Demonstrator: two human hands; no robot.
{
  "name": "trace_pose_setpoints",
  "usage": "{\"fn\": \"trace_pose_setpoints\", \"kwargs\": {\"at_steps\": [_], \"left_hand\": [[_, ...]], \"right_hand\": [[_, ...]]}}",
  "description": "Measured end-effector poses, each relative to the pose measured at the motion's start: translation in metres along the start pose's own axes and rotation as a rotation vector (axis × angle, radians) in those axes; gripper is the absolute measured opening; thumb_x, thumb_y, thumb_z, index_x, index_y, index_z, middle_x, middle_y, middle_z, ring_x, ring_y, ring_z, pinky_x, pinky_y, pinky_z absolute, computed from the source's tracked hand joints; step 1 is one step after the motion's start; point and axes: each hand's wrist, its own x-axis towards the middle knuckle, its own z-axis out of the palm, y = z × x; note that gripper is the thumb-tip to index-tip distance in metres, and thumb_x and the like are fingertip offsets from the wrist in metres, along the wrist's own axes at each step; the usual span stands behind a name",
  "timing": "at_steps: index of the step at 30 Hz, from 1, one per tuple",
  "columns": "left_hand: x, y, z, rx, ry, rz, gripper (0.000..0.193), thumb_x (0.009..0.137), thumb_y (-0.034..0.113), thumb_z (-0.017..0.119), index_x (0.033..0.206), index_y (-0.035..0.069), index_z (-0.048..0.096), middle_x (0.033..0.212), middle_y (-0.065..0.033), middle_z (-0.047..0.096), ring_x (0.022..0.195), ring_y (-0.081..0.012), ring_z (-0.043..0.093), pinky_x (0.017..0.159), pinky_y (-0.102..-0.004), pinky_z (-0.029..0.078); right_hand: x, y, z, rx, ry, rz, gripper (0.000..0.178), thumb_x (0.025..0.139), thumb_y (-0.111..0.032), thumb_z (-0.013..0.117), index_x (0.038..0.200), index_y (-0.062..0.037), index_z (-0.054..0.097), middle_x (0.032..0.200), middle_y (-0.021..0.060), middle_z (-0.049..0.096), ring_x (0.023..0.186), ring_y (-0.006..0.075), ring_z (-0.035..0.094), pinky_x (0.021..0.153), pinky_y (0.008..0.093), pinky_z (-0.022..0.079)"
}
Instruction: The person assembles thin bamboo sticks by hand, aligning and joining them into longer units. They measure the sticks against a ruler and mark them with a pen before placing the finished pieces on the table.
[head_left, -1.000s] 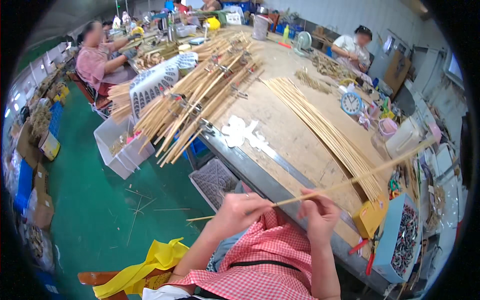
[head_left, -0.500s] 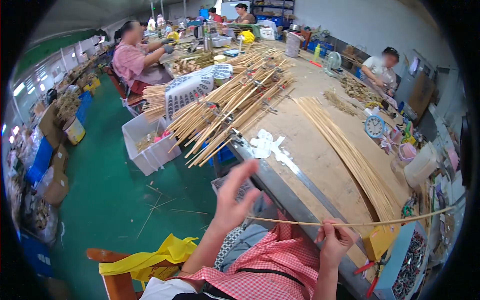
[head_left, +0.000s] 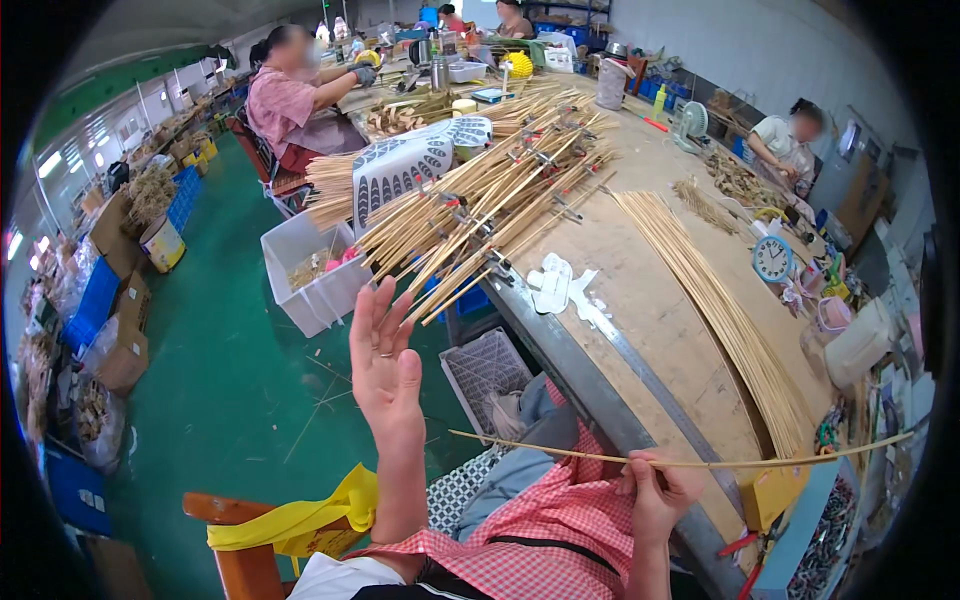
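Note:
A long thin rattan-like stick (head_left: 560,453) is pinched in my right hand (head_left: 664,482), above the near edge of the table. It lies roughly level across my lap, its right end reaching over a box of small metal parts. My left hand (head_left: 387,350) is raised to the left of the table edge, palm showing and fingers spread, holding nothing. Beyond my right hand a row of loose straight sticks (head_left: 720,330) lies on the table. A metal ruler (head_left: 650,375) rests along the table's left side, with white gloves (head_left: 565,285) at its far end.
Clamped stick bundles (head_left: 480,200) overhang the table's left edge. Beneath them stands a white bin (head_left: 310,290). At right are a yellow block (head_left: 775,495), red-handled pliers (head_left: 740,545), a light-blue box of metal parts (head_left: 825,540) and a clock (head_left: 772,258). Several people sit around the table.
My left hand has moved left and up, away from the stick's left end, and its fingers now point upward. The right hand keeps its pinch on the stick. The view has shifted slightly.

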Motion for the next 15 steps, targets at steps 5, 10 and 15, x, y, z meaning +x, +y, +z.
{"fn": "trace_pose_setpoints", "kwargs": {"at_steps": [5, 10, 15], "left_hand": [[0.006, 0.003, -0.007, 0.022, 0.048, 0.023, 0.063, 0.094, 0.016, 0.056, 0.148, -0.001, 0.028, 0.146, -0.0176, 0.041, 0.132, -0.0268, 0.044, 0.108, -0.0374, 0.033], [0.008, 0.004, -0.013, 0.028, 0.059, 0.010, 0.065, 0.092, 0.008, 0.054, 0.149, 0.000, 0.025, 0.149, -0.0173, 0.037, 0.135, -0.0284, 0.041, 0.110, -0.0399, 0.030], [0.003, 0.014, -0.006, 0.048, 0.072, 0.136, 0.047, 0.093, 0.009, 0.054, 0.137, -0.003, 0.043, 0.127, -0.0183, 0.055, 0.113, -0.0259, 0.056, 0.097, -0.0361, 0.042]], "right_hand": [[0.003, 0.000, 0.005, -0.025, -0.011, -0.086, 0.004, 0.086, 0.005, 0.064, 0.082, 0.0064, 0.065, 0.064, 0.0098, 0.060, 0.047, 0.0112, 0.052, 0.043, 0.0227, 0.041], [0.000, -0.001, 0.005, -0.034, -0.016, -0.070, 0.004, 0.085, 0.007, 0.064, 0.082, 0.0068, 0.065, 0.065, 0.0104, 0.061, 0.047, 0.0118, 0.053, 0.044, 0.0227, 0.042], [-0.001, -0.002, 0.008, -0.016, -0.012, -0.036, 0.003, 0.082, 0.010, 0.066, 0.083, 0.0075, 0.068, 0.069, 0.0118, 0.063, 0.050, 0.0117, 0.055, 0.045, 0.0225, 0.042]]}}
